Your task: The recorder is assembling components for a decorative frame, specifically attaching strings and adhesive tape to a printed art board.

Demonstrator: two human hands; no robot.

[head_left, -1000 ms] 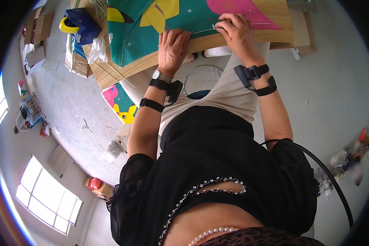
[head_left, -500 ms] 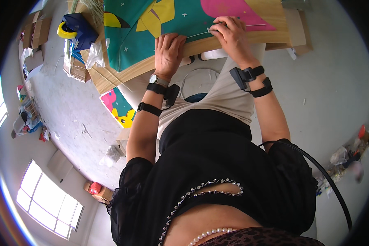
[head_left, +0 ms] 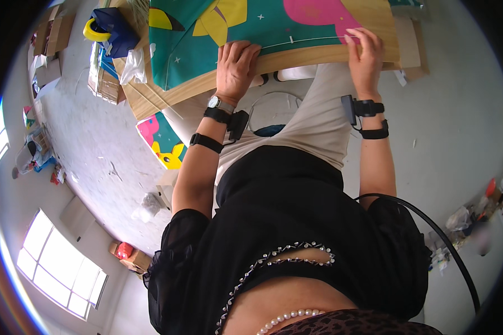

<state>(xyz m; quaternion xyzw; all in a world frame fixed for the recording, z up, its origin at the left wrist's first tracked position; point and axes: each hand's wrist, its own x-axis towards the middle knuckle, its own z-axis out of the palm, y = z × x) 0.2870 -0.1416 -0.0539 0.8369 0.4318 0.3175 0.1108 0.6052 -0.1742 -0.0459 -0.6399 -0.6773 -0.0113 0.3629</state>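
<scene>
Right grip (head_left: 366,58) shifted rightward along white strip (head_left: 318,39), loosely curled; left grip (head_left: 236,64) bent over patterned sheet (head_left: 268,30). Cannot tell if either pinches strip.

White strip (head_left: 319,38) on green sheet (head_left: 269,28)

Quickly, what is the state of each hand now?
Left hand: curled on the green, pink and yellow printed sheet; grip hidden.
Right hand: partly curled at the thin white strip; holding cannot be told.

sheet (head_left: 268,30) on table (head_left: 304,56), dispenser (head_left: 117,38) left
</scene>
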